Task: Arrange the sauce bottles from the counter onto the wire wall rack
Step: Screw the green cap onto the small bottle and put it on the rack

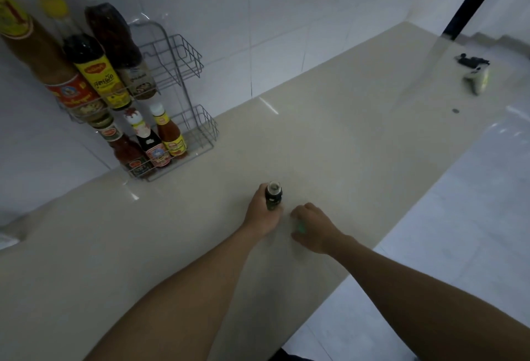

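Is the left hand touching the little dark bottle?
Touching. The head view shows the left hand wrapped around the little dark bottle, which stands on the counter.

Small dark bottle (274,195) upright on beige counter (329,142); six bottles in wire rack (183,74).

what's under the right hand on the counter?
The right hand lies knuckles-up on the counter, covering something: only a small green glint shows beneath the fingers. What it is stays hidden. The dark bottle is in the left hand.
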A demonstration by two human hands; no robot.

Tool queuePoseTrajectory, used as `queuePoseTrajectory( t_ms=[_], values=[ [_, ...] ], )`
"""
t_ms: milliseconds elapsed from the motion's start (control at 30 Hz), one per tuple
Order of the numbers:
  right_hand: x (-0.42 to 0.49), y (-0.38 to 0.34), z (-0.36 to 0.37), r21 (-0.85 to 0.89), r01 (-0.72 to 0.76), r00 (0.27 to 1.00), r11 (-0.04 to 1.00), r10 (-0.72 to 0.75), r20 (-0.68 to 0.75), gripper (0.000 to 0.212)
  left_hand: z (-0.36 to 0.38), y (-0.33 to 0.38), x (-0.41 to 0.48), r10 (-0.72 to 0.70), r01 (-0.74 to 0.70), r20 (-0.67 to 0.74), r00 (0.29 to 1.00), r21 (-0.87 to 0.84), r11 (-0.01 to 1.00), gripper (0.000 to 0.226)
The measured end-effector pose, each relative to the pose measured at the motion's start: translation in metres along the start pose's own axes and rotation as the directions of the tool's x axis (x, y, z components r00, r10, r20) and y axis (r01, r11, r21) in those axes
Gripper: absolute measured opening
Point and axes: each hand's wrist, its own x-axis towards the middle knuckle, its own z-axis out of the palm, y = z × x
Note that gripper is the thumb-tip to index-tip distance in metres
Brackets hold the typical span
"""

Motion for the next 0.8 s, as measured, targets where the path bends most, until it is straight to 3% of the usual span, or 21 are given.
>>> queuePoseTrajectory(
  t_ms=[133, 267, 567, 800],
  values=[
    [0.004, 0.004, 0.0, -0.005, 0.016, 1.0, 1.0, -0.016, -0.021, 0.027, -0.002, 0.002, -0.002, -0.002, 0.002, 0.0, 1.0, -0.015, 1.0, 0.027],
    [0.013, -0.007, -0.022, 0.019, 0.038, 0.994, 0.999, -0.035, -0.101, 0.028, -0.01, 0.006, -0.006, -0.056, 0.055, -0.045, 0.997, -0.04, 0.998, 0.023],
    [0.034, -0.067, -0.099, 0.135, 0.251, 0.937, 0.958, -0.206, -0.281, 0.03, -0.044, 0.028, -0.015, 0.011, 0.005, -0.397, 0.918, 0.038, 0.999, 0.029],
    [0.043, -0.115, -0.141, 0.399, 0.362, 0.932, 0.842, -0.327, -0.156, 0.036, -0.06, 0.028, -0.022, 0.079, -0.014, -0.49, 0.868, 0.137, 0.991, 0.024]
  ],
)
